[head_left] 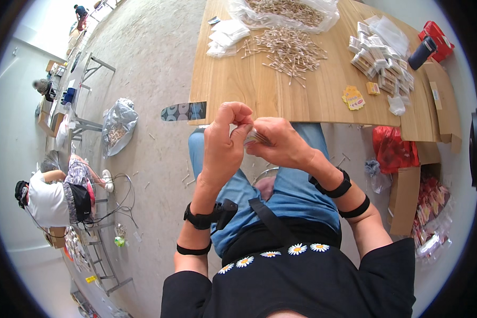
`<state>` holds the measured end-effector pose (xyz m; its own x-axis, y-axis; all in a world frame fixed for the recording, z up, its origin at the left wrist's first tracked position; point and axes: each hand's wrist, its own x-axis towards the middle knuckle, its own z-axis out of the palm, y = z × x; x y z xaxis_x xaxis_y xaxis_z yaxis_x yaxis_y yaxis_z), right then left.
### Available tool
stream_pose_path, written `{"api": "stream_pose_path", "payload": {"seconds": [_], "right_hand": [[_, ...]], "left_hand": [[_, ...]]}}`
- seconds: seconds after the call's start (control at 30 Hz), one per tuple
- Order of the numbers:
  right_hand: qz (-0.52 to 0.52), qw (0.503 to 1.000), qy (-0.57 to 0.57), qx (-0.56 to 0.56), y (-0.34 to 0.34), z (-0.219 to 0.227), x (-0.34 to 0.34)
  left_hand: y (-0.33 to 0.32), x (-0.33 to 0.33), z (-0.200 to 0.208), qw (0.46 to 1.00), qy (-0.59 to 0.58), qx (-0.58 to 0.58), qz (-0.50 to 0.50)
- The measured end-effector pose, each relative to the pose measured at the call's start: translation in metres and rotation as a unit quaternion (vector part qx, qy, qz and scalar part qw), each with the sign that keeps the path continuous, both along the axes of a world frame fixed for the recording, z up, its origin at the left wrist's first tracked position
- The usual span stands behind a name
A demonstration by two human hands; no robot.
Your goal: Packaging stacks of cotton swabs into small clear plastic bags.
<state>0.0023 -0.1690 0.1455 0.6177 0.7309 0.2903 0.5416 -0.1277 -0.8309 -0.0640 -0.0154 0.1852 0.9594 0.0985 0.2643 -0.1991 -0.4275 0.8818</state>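
Head view: we have both bare hands brought together at the near edge of the surface, above the lap. Right grip is closed, thumb and fingers pinched around a small printed stack, thin edges fanned slightly. Looks like cards or flat sleeves; we can't tell which. Left grip is curled, with index and thumb tips close together beside the stack's left end. Whether the left has hold of anything we can't tell; the fingertips hide it.

Around the grips: loose cotton swab pile ahead and slightly right, open clear bag with more swabs past that. White packets ahead of the left grip. Right of the right grip, on the surface: yellow cards, a small yellow box just beyond them, stacked small boxes farther ahead.

Step in hand, our read: fingertip work on the stack, probably separating or opening one piece, right holding while left picks. We'd say the next move calls for a light, steady right pinch so the fan doesn't spill, and a precise left thumb-and-index grip on a single edge. Neither grip is at the swabs.
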Motion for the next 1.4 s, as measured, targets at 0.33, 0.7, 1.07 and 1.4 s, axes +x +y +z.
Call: {"api": "stream_pose_path", "payload": {"seconds": [0.33,0.7,1.07,1.4], "right_hand": [[-0.016,0.998,0.062,0.016,-0.003,0.003,0.000],[-0.028,0.995,0.086,0.039,-0.005,0.002,-0.001],[-0.050,0.985,0.149,0.074,-0.004,0.001,-0.002],[-0.099,0.974,0.158,0.126,0.010,0.006,-0.006]], "left_hand": [[0.002,0.001,-0.005,0.994,-0.028,-0.094,0.049],[0.007,-0.003,-0.011,0.990,-0.024,-0.133,0.027],[0.014,-0.005,-0.017,0.974,-0.008,-0.225,0.037],[0.015,-0.008,-0.025,0.938,-0.009,-0.343,0.042]]}}
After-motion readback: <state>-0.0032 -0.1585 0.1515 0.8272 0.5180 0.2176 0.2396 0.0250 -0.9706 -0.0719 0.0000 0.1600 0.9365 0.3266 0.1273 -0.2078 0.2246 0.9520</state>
